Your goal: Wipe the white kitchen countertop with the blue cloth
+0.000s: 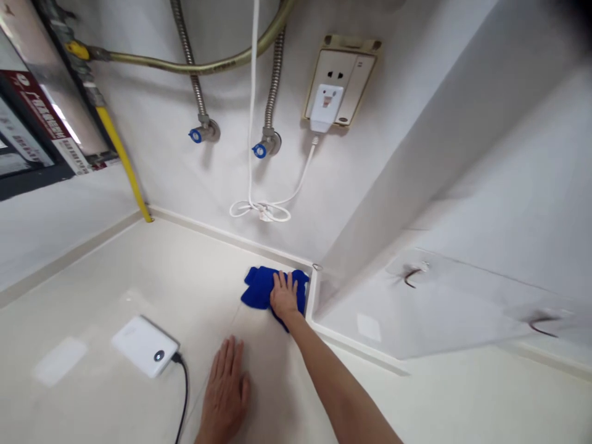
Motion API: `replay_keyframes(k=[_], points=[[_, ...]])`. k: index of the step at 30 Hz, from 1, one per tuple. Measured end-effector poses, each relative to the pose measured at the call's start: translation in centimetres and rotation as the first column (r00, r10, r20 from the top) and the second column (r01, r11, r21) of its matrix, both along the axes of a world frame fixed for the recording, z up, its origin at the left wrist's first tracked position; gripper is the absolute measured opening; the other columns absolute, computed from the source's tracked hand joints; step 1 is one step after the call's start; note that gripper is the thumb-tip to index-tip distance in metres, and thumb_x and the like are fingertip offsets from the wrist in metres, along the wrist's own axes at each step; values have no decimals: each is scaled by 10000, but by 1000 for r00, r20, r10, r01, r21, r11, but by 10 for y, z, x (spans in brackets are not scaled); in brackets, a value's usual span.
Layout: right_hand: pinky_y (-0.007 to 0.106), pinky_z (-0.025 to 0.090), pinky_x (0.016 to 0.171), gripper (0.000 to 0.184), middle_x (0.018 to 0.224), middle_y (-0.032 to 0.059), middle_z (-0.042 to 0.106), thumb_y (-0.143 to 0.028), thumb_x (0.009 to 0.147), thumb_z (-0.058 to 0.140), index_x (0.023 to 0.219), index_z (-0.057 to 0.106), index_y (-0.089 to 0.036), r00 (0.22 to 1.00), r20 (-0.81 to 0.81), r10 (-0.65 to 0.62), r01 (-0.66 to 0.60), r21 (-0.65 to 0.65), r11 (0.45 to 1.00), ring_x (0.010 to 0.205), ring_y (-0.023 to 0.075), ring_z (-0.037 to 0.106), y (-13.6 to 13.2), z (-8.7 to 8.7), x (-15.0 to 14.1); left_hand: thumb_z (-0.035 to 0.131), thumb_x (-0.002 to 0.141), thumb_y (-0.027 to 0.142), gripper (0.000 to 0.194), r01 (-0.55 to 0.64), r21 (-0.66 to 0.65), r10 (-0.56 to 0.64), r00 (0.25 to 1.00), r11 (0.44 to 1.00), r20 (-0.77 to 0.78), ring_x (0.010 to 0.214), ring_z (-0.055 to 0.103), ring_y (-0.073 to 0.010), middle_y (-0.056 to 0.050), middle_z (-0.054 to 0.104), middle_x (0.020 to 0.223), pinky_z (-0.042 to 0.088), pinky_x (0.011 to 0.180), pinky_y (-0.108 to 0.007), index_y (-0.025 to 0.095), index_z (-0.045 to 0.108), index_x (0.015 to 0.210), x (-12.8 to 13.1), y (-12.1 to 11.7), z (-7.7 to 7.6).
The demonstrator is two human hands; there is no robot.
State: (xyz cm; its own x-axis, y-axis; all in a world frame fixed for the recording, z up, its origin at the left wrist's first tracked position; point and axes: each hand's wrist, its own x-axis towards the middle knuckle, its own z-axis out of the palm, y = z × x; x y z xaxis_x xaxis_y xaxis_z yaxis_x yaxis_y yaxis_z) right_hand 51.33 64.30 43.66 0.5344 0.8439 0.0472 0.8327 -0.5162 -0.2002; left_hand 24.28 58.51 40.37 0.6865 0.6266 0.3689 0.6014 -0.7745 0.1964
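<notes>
A blue cloth (pixel 259 290) lies bunched on the white countertop (pixel 185 265), close against the raised edge at the back corner. Spread on top of it is my right hand (pixel 284 297), fingers apart and pressing it flat to the surface. Nearer to me, my left hand (pixel 226 388) rests palm down on the counter with its fingers stretched out and nothing in it. To the left of that hand sits a white power bank (pixel 145 346) with a black cable (pixel 186 388) plugged into its end.
Above the counter, a white plug (pixel 325 108) sits in a wall socket (pixel 340 77), its cord looped below (pixel 266 211). Two blue-handled valves (pixel 202 133) and a yellow pipe (pixel 121 157) are on the left. A wall column juts out at right, beside hooks (pixel 411 275).
</notes>
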Motion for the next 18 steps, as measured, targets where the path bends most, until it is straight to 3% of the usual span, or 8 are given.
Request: replay_keyframes(k=[4, 7, 11, 14, 18], points=[[695, 61, 1147, 612, 1624, 166, 207, -206, 940, 335, 1536, 295, -71, 998, -7, -60, 60, 21, 998, 1486, 427, 50, 9, -5, -1, 434, 899, 249, 755, -9, -17, 8, 999, 1000, -35, 1493, 268, -273, -128, 284, 1620, 379, 1172, -491, 174, 111, 1578, -2, -2, 1], [716, 14, 1141, 616, 1626, 138, 215, -242, 945, 337, 1543, 292, -104, 1000, 5, -12, 12, 36, 999, 1492, 414, 40, -5, -5, -35, 448, 912, 277, 748, -23, -32, 23, 1000, 999, -13, 1493, 268, -278, -145, 262, 1625, 389, 1164, -489, 170, 119, 1576, -1, -3, 6], [683, 20, 1173, 618, 1641, 90, 167, -351, 979, 343, 1562, 248, -167, 982, -42, 186, -185, 28, 982, 1507, 370, 29, -48, 1, -95, 488, 933, 391, 746, -36, -59, 39, 998, 998, 46, 1493, 263, -303, -170, 173, 1646, 388, 1155, -502, 182, 161, 1570, -1, -1, 13], [659, 65, 1194, 598, 1636, 71, 184, -387, 1006, 312, 1565, 236, -190, 971, -92, 219, -217, 32, 976, 1510, 347, 54, -85, 6, -124, 479, 948, 400, 683, 9, -15, -9, 999, 1000, 53, 1469, 324, -285, -177, 288, 1609, 378, 1158, -524, 184, 243, 1551, -2, 1, 14], [664, 93, 1198, 597, 1627, 85, 188, -409, 1011, 317, 1558, 257, -178, 978, -98, 182, -176, 60, 982, 1507, 351, 72, -129, 7, -133, 428, 968, 281, 461, 130, 49, -132, 990, 990, 43, 1343, 502, -238, -108, 557, 1440, 383, 1153, -548, 258, 486, 1425, -4, 5, 16]])
